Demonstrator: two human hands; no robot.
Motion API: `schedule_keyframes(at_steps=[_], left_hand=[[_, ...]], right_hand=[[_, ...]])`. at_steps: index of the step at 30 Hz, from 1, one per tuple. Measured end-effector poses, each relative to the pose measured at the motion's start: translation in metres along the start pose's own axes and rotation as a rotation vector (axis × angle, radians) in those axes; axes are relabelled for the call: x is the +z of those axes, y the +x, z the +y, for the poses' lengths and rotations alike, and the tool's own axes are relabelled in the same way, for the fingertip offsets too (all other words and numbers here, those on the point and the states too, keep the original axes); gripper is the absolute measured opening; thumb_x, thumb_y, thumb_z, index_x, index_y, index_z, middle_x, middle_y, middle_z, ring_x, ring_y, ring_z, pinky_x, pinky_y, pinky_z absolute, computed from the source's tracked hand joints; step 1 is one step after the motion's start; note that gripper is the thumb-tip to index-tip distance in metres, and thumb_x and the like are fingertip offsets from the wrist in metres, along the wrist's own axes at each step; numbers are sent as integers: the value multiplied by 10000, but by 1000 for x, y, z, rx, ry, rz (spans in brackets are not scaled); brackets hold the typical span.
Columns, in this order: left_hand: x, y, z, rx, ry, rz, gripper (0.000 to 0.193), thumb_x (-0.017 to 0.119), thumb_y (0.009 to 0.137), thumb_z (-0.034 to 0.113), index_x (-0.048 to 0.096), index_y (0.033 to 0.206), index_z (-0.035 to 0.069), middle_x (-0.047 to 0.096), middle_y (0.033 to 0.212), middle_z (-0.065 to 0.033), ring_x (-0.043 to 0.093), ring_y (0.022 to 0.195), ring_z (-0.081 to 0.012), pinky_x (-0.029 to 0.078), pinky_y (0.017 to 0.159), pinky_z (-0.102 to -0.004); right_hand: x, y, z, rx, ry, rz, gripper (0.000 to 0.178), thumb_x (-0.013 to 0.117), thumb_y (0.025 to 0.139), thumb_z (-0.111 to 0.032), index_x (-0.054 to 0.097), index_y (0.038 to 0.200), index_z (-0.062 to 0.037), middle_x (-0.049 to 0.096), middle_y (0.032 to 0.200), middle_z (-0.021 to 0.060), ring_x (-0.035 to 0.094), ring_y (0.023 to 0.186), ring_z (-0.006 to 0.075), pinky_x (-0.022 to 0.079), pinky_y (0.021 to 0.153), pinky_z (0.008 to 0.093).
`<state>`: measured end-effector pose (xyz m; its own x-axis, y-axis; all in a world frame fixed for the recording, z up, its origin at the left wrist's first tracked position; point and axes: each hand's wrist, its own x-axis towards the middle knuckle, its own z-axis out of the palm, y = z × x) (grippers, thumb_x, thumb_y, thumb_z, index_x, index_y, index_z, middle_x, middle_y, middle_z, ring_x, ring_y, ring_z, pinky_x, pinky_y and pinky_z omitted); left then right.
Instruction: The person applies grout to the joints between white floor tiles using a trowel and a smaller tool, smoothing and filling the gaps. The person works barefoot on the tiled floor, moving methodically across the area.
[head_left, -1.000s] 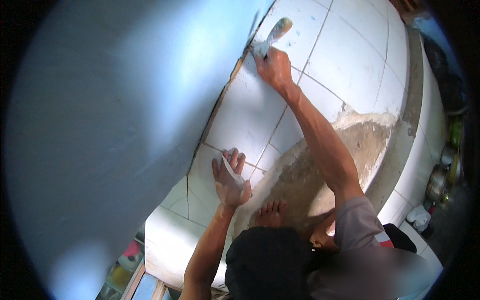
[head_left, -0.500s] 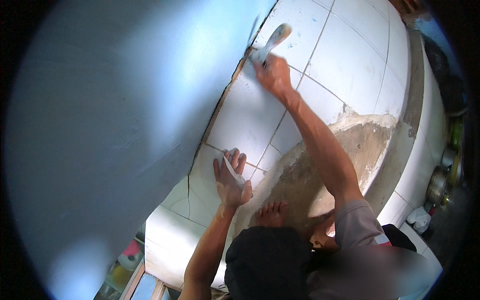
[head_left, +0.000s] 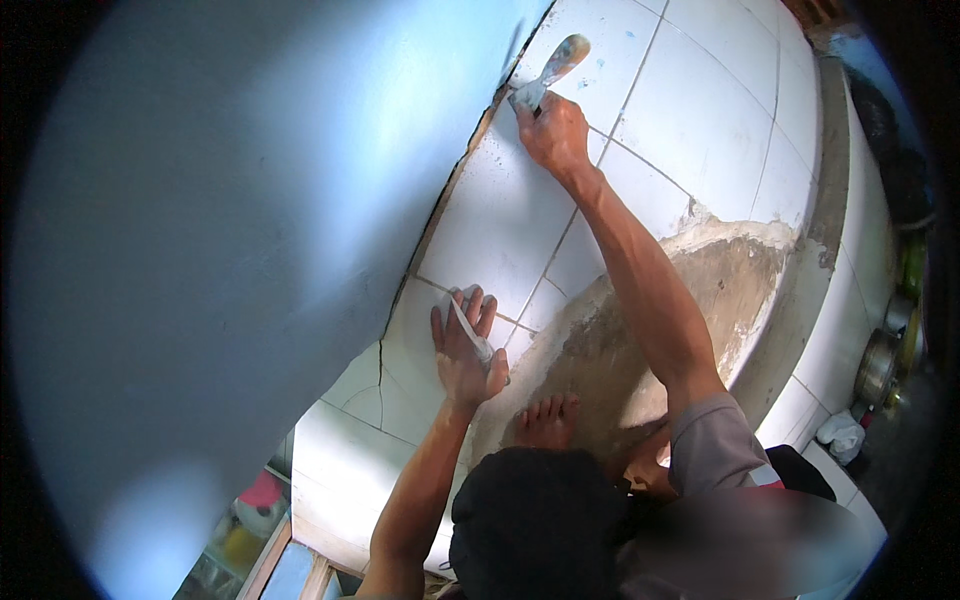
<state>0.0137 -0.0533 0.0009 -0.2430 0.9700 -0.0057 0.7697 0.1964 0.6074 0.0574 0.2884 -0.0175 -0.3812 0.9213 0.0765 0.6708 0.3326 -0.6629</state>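
Left to right: the blue wall [head_left: 200, 280] stands as in the two earlier views; the dark seam [head_left: 432, 233] at its foot runs along the white tile floor [head_left: 490, 230]. Left hand [head_left: 463, 365]: palm down on the tile, fingers a little apart, much as a second ago; a pale strip shows across it, and I cannot tell whether this is an object or light. Just right of it, a bare foot [head_left: 547, 420] on the brown patch [head_left: 590, 350], no clear change. Right hand [head_left: 555, 130]: fingers clamped on the scraper [head_left: 560, 64] low down, near the blade, handle pointing up and to the right. Change noted here: half a second ago hand and tool sat lower, the handle tilted further over; now both are higher, the blade just beside the seam near a tile joint. Whether the edge touches the tile is too small to tell. Reading: short strokes over one stretch of seam, left hand probably bracing; work at this spot appears unfinished.
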Motion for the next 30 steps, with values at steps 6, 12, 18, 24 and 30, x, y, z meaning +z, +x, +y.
schedule_keyframes(at_steps=[6, 12, 18, 24, 30], left_hand=[[-1, -7, -2, 3, -8, 17, 732, 460, 901, 472, 572, 1449, -1, 480, 1569, -174, 360, 1491, -415, 141, 1236, -622], [0, -7, -2, 22, 16, 34, 723, 482, 897, 449, 555, 1462, 5, 493, 1551, -179, 368, 1485, -421, 148, 1229, -636], [1, -2, -2, 35, -16, 35, 720, 482, 901, 451, 548, 1456, -3, 493, 1545, -180, 357, 1484, -440, 162, 1211, -661], [-2, -6, 1, 17, -16, 29, 701, 476, 907, 443, 551, 1448, 3, 489, 1546, -185, 351, 1487, -444, 166, 1207, -660], [-3, -6, -1, 6, -3, 17, 715, 480, 898, 453, 555, 1445, -2, 492, 1537, -186, 340, 1491, -438, 163, 1210, -656]], right_hand=[[6, -31, -4, -108, -15, -62, 239, 709, 876, -218, 683, 875, 20, 721, 882, 263, 714, 819, 431, 577, 738, 521], [16, -47, -15, -177, 57, -24, 251, 727, 860, -208, 697, 895, 39, 713, 821, 251, 711, 808, 445, 583, 761, 518], [18, -41, -9, -61, 60, -40, 224, 715, 867, -180, 672, 872, 40, 702, 803, 264, 710, 770, 443, 585, 705, 507], [15, -44, -25, -47, 7, -5, 189, 757, 886, -140, 700, 841, 33, 711, 746, 245, 709, 648, 352, 576, 619, 450], [24, -77, -39, -39, 78, -66, 218, 723, 862, -172, 660, 849, 36, 694, 794, 253, 703, 756, 448, 569, 693, 510]])
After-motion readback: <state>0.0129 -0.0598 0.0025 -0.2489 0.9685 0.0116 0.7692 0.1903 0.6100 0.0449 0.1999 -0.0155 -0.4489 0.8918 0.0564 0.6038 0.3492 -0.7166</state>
